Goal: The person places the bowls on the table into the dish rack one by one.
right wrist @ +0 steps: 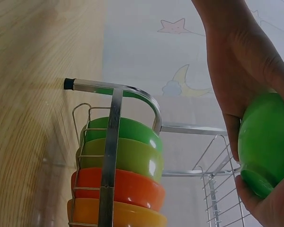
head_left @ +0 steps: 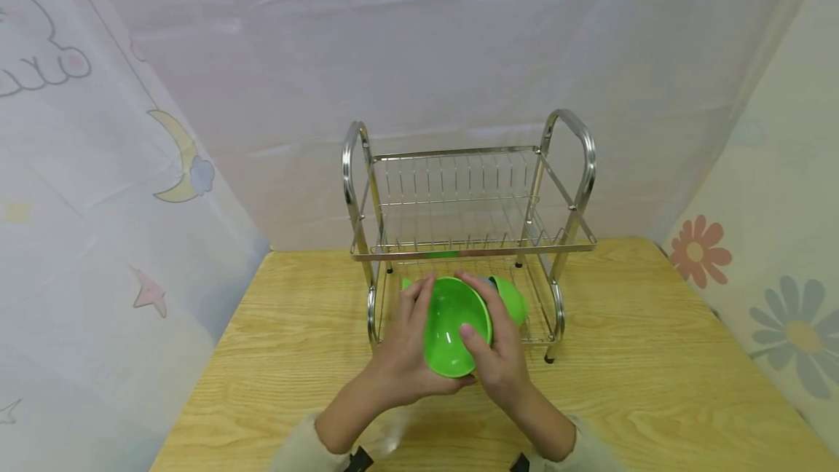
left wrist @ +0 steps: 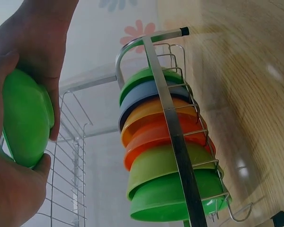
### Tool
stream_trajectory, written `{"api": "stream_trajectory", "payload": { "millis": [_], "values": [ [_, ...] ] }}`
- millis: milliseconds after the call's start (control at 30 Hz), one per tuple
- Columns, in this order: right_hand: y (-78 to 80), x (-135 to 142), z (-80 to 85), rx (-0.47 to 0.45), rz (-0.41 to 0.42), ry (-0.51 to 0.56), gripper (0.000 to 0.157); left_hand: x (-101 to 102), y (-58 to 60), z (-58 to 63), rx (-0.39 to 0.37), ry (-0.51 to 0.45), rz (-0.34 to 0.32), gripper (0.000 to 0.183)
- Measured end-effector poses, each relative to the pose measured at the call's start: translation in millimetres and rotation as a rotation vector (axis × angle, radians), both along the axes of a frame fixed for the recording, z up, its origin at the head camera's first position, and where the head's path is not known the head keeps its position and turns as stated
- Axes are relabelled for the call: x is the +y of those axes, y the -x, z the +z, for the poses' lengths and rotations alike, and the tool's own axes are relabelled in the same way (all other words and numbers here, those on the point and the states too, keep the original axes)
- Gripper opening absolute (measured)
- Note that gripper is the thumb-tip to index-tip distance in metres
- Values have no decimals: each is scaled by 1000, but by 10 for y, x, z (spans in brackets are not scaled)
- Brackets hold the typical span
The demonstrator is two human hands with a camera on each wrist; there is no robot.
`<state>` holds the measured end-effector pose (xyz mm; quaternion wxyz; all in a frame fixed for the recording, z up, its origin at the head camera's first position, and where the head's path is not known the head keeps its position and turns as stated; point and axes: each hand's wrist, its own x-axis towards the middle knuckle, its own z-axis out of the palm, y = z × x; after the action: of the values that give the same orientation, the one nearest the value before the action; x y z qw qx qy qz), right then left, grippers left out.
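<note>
A green bowl (head_left: 452, 330) is held between both hands above the table's near side, its hollow facing the head camera. My left hand (head_left: 409, 359) grips its left side, fingers along the wall and thumb below. The right hand (head_left: 501, 366) holds the opposite side, thumb at the rim and fingers round the outside. Behind them stands a two-tier metal dish rack (head_left: 472, 252). On its lower tier sits a row of nested bowls, among them a blue bowl (left wrist: 154, 94), a red-orange bowl (right wrist: 128, 187) and a light green bowl (right wrist: 132, 153).
The rack's upper tier (head_left: 459, 199) is a wire basket between two curved side frames. Its black-tipped feet (head_left: 549, 360) stand on the wooden table (head_left: 295, 326). Cloth with printed flowers, stars and a moon (head_left: 186, 162) surrounds the table.
</note>
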<state>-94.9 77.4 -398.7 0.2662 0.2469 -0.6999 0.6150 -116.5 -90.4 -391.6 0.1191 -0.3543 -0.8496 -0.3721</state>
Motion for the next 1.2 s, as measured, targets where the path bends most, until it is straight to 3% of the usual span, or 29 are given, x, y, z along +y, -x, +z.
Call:
{"api": "stream_trajectory", "payload": {
  "millis": [367, 633, 833, 1000, 1200],
  "values": [
    [29, 1, 1, -8, -74, 79, 75, 94, -28, -26, -45, 2, 18, 142],
    [25, 128, 24, -31, -72, -5, 75, 86, -16, -17, -104, 31, -38, 142],
    [21, 254, 28, -33, -54, -68, 76, 17, -10, 42, -77, 106, -73, 136],
    [40, 398, 13, -21, -94, -108, 76, -74, -38, 171, 56, 138, -57, 117],
    [76, 595, 22, -7, -172, -151, 76, -189, -42, 350, 363, 132, -93, 98]
  ]
}}
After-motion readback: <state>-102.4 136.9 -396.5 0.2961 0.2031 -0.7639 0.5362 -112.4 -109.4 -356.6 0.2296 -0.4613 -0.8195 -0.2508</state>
